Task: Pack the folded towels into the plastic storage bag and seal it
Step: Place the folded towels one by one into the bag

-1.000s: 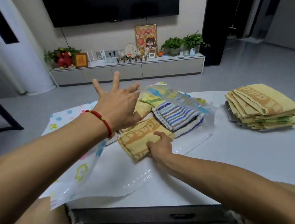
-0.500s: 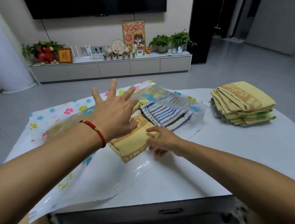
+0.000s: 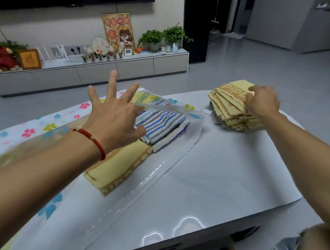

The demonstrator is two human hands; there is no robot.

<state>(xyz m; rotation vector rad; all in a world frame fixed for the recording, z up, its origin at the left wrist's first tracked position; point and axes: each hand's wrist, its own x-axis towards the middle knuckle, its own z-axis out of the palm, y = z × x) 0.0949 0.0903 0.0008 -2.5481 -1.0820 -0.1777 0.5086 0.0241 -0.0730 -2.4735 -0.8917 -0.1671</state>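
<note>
Left hand (image 3: pixel 113 119), fingers spread, props up the clear flower-printed plastic storage bag (image 3: pixel 165 107), mouth facing right, striped folded towel (image 3: pixel 160 123) inside. Far right, right hand (image 3: pixel 261 101) grips the yellow folded towel stack (image 3: pixel 229 103); right hand nearer.

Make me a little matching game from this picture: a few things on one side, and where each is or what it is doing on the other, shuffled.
Things:
1. left hand
2. right hand
3. striped towel
4. bracelet

Places or states:
A. on the left wrist
B. inside the bag, under its raised flap
C. fingers spread, lifting the bag's top layer
D. on the towel stack at the table's right

Pairs: 1-C, 2-D, 3-B, 4-A
</note>
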